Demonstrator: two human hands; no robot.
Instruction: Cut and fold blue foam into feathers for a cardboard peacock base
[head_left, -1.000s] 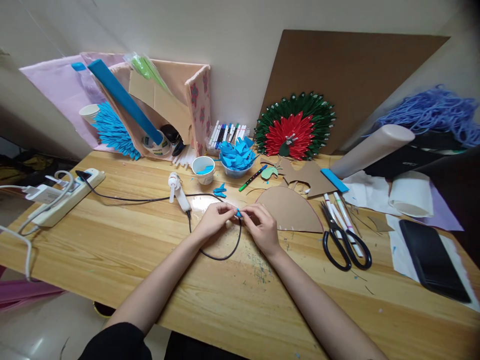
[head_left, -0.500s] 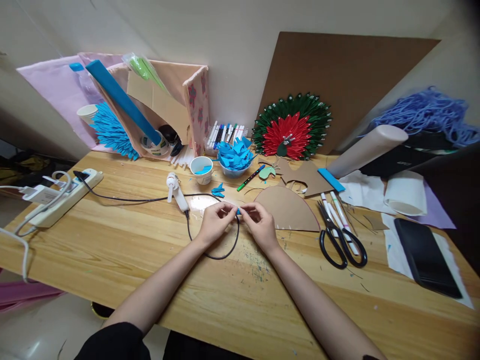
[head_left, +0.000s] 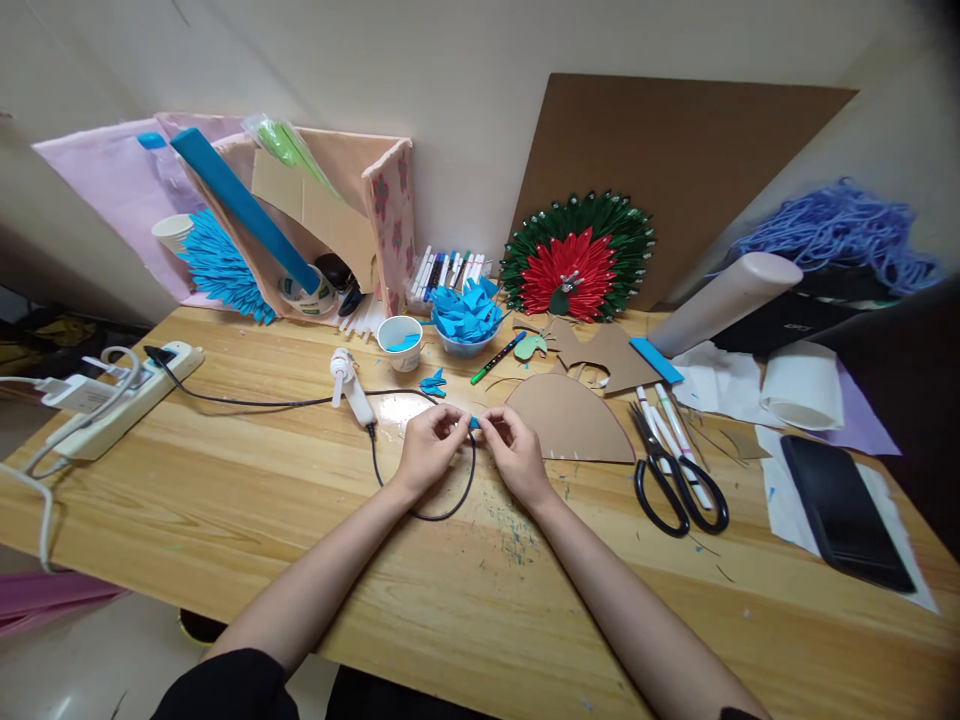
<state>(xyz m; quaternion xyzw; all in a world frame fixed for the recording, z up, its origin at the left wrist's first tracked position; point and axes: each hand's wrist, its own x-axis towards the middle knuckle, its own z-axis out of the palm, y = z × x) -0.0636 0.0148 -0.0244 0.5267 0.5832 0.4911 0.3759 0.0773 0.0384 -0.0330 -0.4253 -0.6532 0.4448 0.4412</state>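
Note:
Between their fingertips, my left hand (head_left: 433, 450) and my right hand (head_left: 516, 452) pinch a small blue strip piece (head_left: 475, 423), mostly covered by the fingers. It is held over the table, above the loop of a black cord. Just left of my hands stands a white glue gun (head_left: 352, 388). A few folded blue pieces (head_left: 433, 382) lie behind my left hand. Farther back are a paper cup (head_left: 400, 350) with blue pieces and a clear bowl heaped with blue pieces (head_left: 465, 312). A half-round piece of cardboard (head_left: 570, 418) lies beyond my right hand.
Black-handled scissors (head_left: 679, 490) rest on white markers at right, near a phone (head_left: 847, 512). A power strip (head_left: 127, 400) sits at left. A red and green peacock-like fan (head_left: 577, 258) leans at the back. The black cord (head_left: 247, 402) crosses the table.
The view has shifted slightly. Both hands keep their pinch on the blue piece, which now shows a little more between the fingertips.

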